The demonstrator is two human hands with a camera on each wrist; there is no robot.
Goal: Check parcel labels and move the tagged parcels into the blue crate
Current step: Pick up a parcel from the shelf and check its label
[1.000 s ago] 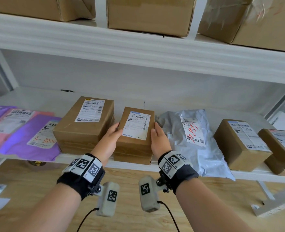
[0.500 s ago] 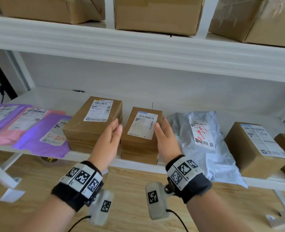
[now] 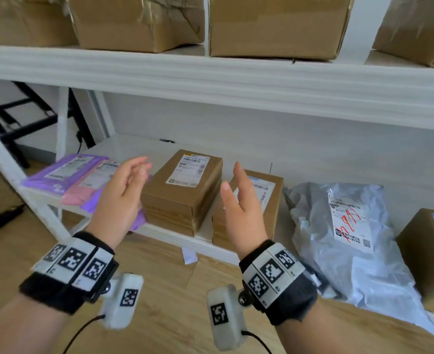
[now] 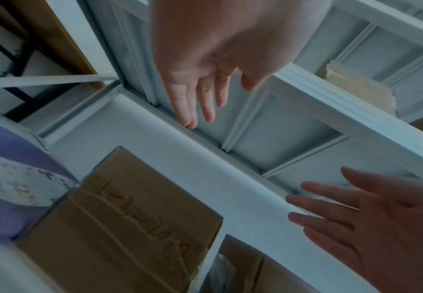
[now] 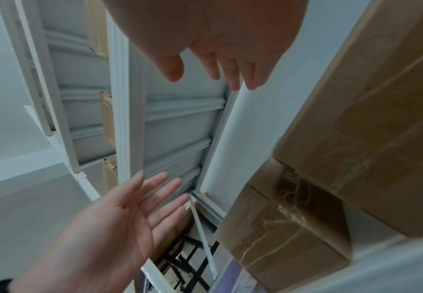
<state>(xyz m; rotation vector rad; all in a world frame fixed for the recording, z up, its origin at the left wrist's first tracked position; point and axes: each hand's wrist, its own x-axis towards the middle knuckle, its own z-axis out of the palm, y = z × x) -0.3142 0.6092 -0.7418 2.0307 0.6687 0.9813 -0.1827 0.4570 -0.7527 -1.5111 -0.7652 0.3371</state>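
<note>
Two labelled cardboard parcels stand side by side on the white lower shelf (image 3: 134, 146): a larger brown box (image 3: 182, 192) and a smaller brown box (image 3: 267, 200) to its right. My left hand (image 3: 124, 192) hovers open in front of the larger box's left side, fingers relaxed, holding nothing. My right hand (image 3: 239, 200) is open in front of the smaller box, touching nothing. In the wrist views both hands, left (image 4: 200, 83) and right (image 5: 220, 65), show spread fingers. No blue crate is in view.
Purple and pink mailer bags (image 3: 78, 175) lie at the shelf's left end. A grey poly mailer (image 3: 338, 238) with red writing on its label lies right of the small box, then another brown box (image 3: 430, 254). Large cartons (image 3: 274, 24) fill the upper shelf. Wooden floor below.
Both hands have let go of the small box and drawn back and up from it, fingers now spread. My view has swung left and closer.
</note>
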